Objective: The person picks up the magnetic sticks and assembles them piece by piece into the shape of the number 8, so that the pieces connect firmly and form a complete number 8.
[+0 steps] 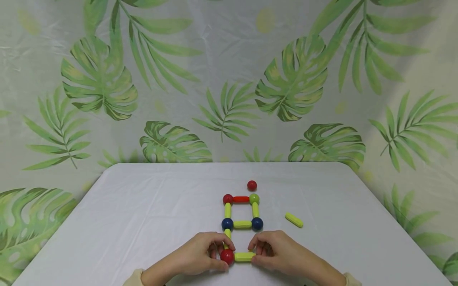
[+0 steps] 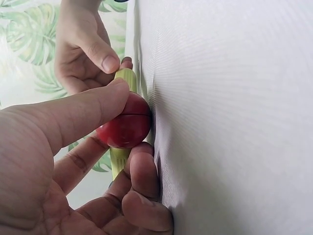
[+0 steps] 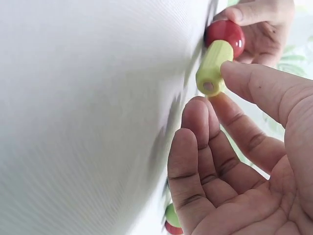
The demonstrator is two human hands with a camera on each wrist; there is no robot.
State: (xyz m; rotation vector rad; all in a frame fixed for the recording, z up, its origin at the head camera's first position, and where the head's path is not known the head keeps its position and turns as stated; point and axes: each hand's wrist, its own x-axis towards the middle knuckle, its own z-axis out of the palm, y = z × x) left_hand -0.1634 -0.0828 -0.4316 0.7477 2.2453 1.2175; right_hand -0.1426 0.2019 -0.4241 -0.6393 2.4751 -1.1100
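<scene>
My left hand [image 1: 200,253] grips a red ball [image 1: 227,256] at the near left corner of a figure made of balls and rods. From that ball a yellow-green rod [image 1: 244,257] runs right, and my right hand [image 1: 280,251] pinches its free end between thumb and finger. In the right wrist view the rod's end face [image 3: 208,86] shows a round metallic spot. Another yellow-green rod [image 1: 228,235], partly behind my left fingers, leads from the red ball up to a blue ball [image 1: 227,224].
Farther back, a second blue ball [image 1: 257,223], a dark red ball [image 1: 228,199] and a green ball [image 1: 254,198] join rods into a closed rectangle, with a red rod [image 1: 241,199] on top. A loose red ball [image 1: 252,185] lies behind; a loose yellow-green rod [image 1: 294,219] lies right.
</scene>
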